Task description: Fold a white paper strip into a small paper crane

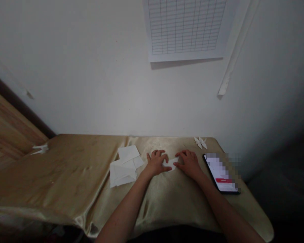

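A small folded piece of white paper lies on the gold satin cloth between my hands. My left hand holds its left end with the fingertips. My right hand presses on its right end, with fingers curled over it, and part of the paper is hidden beneath my fingers. To the left of my left hand lies a loose pile of white paper sheets. My right hand is nearest a smartphone, lying face up with a lit screen.
Two white paper origami birds sit at the far edge of the cloth, and another white paper figure lies at its left edge. A white wall stands behind, with a gridded chart on it. Wooden panelling is at left.
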Demonstrator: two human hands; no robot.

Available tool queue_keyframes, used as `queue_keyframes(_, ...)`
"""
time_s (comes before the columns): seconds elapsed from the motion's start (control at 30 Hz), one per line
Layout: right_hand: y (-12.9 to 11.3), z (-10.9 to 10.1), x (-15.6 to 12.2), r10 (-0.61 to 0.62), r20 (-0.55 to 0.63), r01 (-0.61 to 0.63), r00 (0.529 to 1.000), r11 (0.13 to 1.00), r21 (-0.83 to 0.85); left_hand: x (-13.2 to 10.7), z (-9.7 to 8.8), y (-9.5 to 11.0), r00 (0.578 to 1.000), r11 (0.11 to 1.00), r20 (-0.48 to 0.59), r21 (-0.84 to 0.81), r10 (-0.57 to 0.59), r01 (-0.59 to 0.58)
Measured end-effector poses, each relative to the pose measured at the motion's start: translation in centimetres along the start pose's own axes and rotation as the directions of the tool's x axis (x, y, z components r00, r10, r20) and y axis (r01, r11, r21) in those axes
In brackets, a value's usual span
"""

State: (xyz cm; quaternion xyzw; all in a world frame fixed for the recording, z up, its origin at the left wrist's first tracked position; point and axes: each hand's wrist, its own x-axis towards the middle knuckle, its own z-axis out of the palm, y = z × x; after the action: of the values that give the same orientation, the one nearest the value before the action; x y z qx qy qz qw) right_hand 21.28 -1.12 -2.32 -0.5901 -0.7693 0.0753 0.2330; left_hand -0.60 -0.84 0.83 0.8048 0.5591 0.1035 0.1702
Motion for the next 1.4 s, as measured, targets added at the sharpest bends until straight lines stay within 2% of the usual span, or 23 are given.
queue_keyframes(0.17, 0.0, 0.1, 0.0, 0.011, -0.002, -0.011, 1.0, 1.0, 0.008, 0.1, -0.8, 0.2, 0.992, 1.0, 0.124, 0.018, -0.016, 0.014)
queue_keyframes(0.37, 0.0, 0.0, 0.0, 0.02, 0.008, -0.02, 1.0, 1.0, 0.009, 0.2, -1.5, -0.4, 0.976, 1.0, 0.218, 0.018, 0.004, -0.008)
queue_keyframes(0.57, -0.1, -0.2, 0.0, 0.017, 0.034, -0.017, 0.999, 1.0, 0.005, -0.3, -2.2, -2.0, 0.963, 0.992, 0.239, -0.047, 0.123, -0.115)
queue_keyframes(0.7, -0.1, -0.2, 0.1, 0.022, 0.031, -0.022, 0.999, 1.0, -0.006, -0.7, -2.8, -2.2, 0.954, 0.985, 0.247, -0.066, 0.169, -0.157)
queue_keyframes(0.8, -0.1, -0.3, 0.1, 0.022, 0.028, -0.022, 0.999, 1.0, -0.004, -0.9, -2.3, -1.2, 0.975, 0.992, 0.182, -0.063, 0.124, -0.114)
queue_keyframes(0.9, -0.1, -0.3, 0.0, 0.019, 0.037, -0.019, 0.999, 1.0, -0.002, -0.6, -0.8, 0.2, 0.997, 1.0, 0.073, -0.018, 0.009, -0.008)
queue_keyframes(1.03, -0.2, -0.3, 0.0, 0.018, 0.036, -0.017, 0.999, 1.0, -0.003, -0.2, 0.7, 1.5, 0.998, 0.998, -0.019, 0.024, -0.059, 0.06)
queue_keyframes(1.4, -0.3, -0.4, -0.1, 0.03, 0.021, -0.03, 0.999, 0.999, 0.018, -0.1, -0.9, 0.9, 0.984, 0.998, 0.169, 0.011, -0.063, 0.062)
